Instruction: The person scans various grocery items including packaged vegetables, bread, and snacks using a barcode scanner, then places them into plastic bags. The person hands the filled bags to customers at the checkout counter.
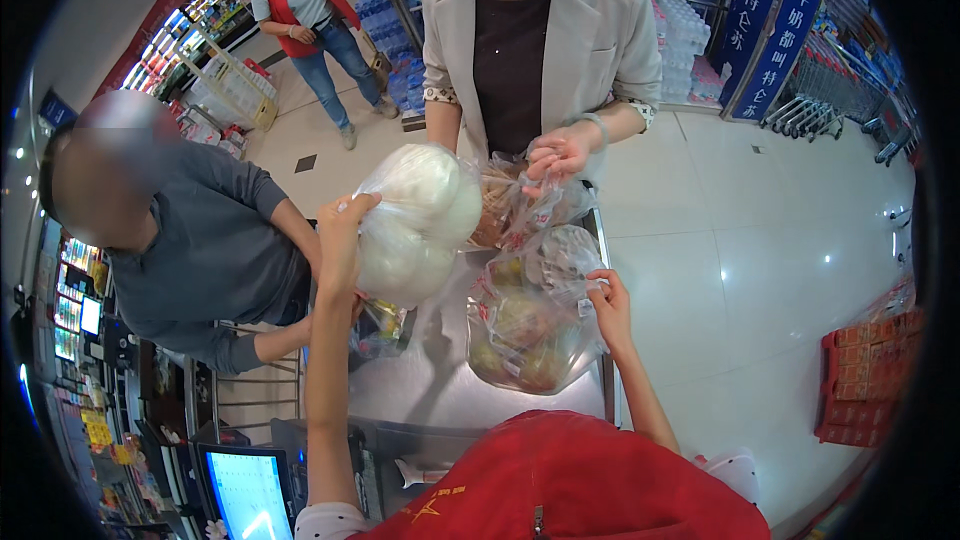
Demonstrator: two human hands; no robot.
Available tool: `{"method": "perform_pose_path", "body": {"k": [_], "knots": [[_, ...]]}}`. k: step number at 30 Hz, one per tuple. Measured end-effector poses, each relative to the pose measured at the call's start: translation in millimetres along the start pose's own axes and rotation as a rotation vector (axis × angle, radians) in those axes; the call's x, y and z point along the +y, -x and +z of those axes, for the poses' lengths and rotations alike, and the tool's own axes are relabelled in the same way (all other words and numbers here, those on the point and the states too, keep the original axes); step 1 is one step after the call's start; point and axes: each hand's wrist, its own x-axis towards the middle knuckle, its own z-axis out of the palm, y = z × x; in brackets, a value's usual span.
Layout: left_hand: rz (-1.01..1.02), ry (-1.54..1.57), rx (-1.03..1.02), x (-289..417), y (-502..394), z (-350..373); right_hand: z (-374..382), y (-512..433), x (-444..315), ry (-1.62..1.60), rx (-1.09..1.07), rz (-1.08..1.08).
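Observation:
My left hand (343, 229) is raised and gripping the gathered neck of a clear plastic bag of large, pale, rounded items (416, 232); the film blurs what they are. This bag hangs above a metal checkout counter (397, 390). Lower and to the right, my right hand (613, 307) pinches the edge of a second clear plastic bag of greenish-yellow and reddish fruit (525, 330), which rests on the counter. Beyond it lies another plastic bag with brownish contents (499, 199). The hand of a person across the counter (559, 154) is at that bag's top.
At the left, a person in a grey top (217, 232) reaches towards a small bag with colourful packaging (386, 319). A lit monitor (247, 495) and a handheld scanner (420, 474) are near me. Shopping carts (817, 90) and red stacked boxes (870, 375) stand at the right.

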Motion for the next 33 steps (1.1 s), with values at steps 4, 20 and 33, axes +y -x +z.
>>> {"method": "perform_pose_path", "body": {"k": [4, 20, 33], "knots": [[0.048, -0.146, -0.008, 2, 22, -17, -1, -1, -3, 0.002, -0.017, -0.018], [-0.053, -0.100, 0.148, 9, 109, -77, 2, -4, -2, 0.096, -0.040, -0.050], [-0.212, -0.567, -0.575, -56, -58, 38, -5, -6, -2, 0.027, -0.038, 0.012]]}}
